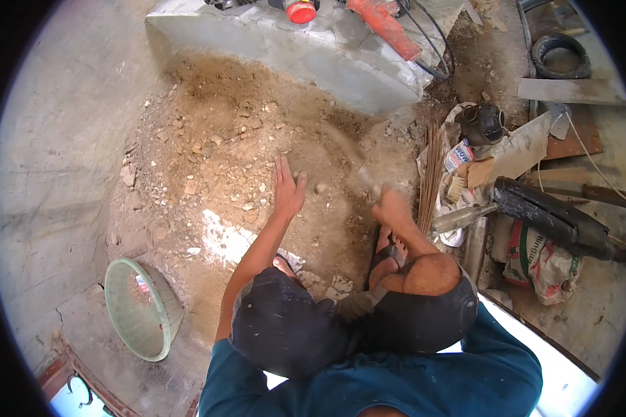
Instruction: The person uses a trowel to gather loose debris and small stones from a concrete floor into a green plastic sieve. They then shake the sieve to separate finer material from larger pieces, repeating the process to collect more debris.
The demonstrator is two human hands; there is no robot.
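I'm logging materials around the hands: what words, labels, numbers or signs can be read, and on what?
I'm not copying wording; these things carry print:
Blue, white and red packet, beyond the right hand: large letters readable, smaller print too small.
Crumpled white, green and red sack: large lettering partly readable, the rest lost in folds.
Small label in the green basket: too small to read.

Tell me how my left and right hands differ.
Your left hand is open, fingers extended; your right hand is curled, seemingly around a blurred tool. Your left hand looks fairly sharp; your right hand looks smeared. Both are bare and above the dirt.
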